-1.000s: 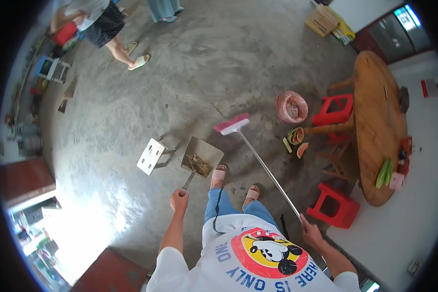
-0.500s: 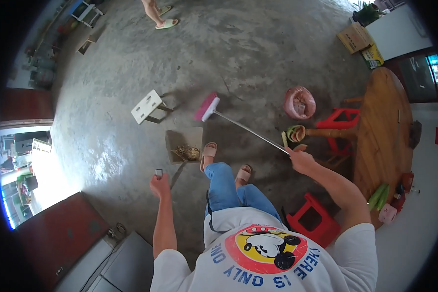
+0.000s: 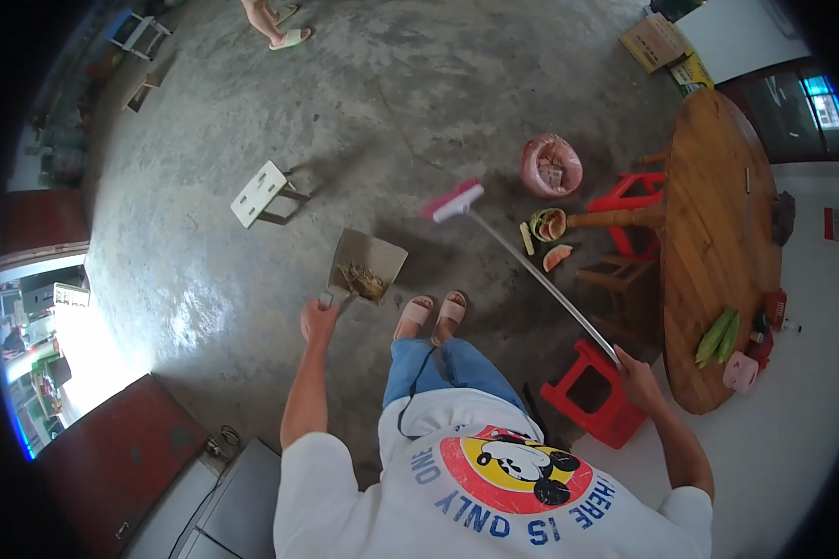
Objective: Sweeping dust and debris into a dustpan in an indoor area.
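Gripping a dustpan [image 3: 368, 268] handle with left hand [image 3: 319, 321] closed, right hand [image 3: 636, 374] clenched on broom [image 3: 522, 256] – bristles pink, dustpan holding debris.

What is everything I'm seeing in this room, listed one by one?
dustpan: one, grey metal, holding brown debris, on the concrete floor before the feet
broom: one, pink head, silver handle, head on the floor
white stool: one, tipped over, left of the dustpan
bin: one, pink liner, beside the table
watermelon rinds: several, green and red, on the floor under the table edge
round table: one, brown wood, right
red stools: two, by the table
cardboard box: one, far right
another person's feet: top edge
left hand: on the dustpan handle
right hand: gripping the broom handle
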{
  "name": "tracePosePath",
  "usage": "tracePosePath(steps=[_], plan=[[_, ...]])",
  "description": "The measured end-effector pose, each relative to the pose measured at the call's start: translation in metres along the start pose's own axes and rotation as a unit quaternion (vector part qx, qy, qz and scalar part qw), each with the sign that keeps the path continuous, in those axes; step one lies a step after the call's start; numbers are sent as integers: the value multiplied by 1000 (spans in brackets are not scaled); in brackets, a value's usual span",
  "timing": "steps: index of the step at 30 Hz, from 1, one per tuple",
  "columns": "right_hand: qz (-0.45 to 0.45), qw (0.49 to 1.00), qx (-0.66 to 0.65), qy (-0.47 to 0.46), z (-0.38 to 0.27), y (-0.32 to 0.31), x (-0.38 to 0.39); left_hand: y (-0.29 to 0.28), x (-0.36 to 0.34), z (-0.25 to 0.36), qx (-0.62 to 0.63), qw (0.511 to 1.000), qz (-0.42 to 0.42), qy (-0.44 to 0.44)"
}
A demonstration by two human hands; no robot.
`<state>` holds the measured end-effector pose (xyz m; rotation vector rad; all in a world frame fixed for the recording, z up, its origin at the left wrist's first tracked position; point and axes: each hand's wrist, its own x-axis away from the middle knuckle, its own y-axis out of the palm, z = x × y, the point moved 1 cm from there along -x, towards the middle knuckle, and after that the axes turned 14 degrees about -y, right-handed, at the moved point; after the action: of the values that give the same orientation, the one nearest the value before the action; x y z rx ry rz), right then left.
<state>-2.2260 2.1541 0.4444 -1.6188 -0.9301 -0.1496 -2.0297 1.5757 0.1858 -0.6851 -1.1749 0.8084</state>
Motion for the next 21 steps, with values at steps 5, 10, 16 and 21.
tracePosePath(steps=[5, 10, 16, 21], plan=[[43, 997, -57, 23, -13, 63, -70, 36, -21, 22, -54, 984, -118, 124], [26, 986, -142, 86, -47, 103, -76, 68, -12, 63, -129, 967, -177, 133], [-107, 849, -450, 257, -120, 109, -22, 75, 8, 105, -173, 957, -201, 119], [-176, 735, -569, 323, -157, 79, -6, 75, 15, 122, -178, 952, -207, 141]])
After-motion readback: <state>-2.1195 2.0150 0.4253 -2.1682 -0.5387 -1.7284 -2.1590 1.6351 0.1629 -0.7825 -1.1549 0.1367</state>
